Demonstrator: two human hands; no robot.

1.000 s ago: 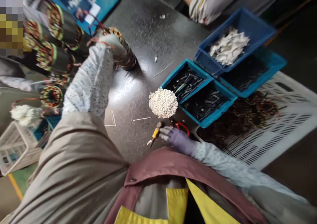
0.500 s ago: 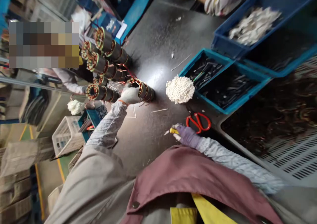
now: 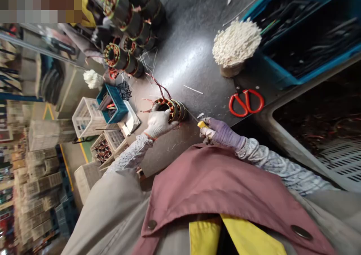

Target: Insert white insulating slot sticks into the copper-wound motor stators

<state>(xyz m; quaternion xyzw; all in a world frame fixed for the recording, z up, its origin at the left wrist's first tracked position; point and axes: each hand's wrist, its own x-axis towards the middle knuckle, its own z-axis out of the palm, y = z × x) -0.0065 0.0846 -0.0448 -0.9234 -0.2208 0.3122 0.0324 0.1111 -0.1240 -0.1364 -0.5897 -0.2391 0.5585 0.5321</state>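
My left hand (image 3: 158,124), in a white glove, is closed on the near side of a motor stator (image 3: 179,111). The stator has a dark core and copper windings, and twisted red-brown leads rise from its open end. In a purple glove, my right hand (image 3: 221,131) is closed around a small tool with a yellow handle (image 3: 202,124). A thin tip points from that handle toward the stator; whether it touches cannot be made out. Red-handled scissors (image 3: 246,102) lie beyond my right hand. White tie pieces (image 3: 193,89) are scattered on the dark table (image 3: 194,67).
More stators (image 3: 124,61) stand stacked at the far left, near another person's sleeve (image 3: 81,44). A bundle of white cords (image 3: 236,44) stands at the back right, beside blue bins (image 3: 301,80) of dark pieces. A small blue box (image 3: 117,110) and white crate (image 3: 87,117) are at left.
My left hand has drawn the stator away from the stacked group toward my body. My right hand with the yellow-handled tool has come nearer to it. The view has shifted too.
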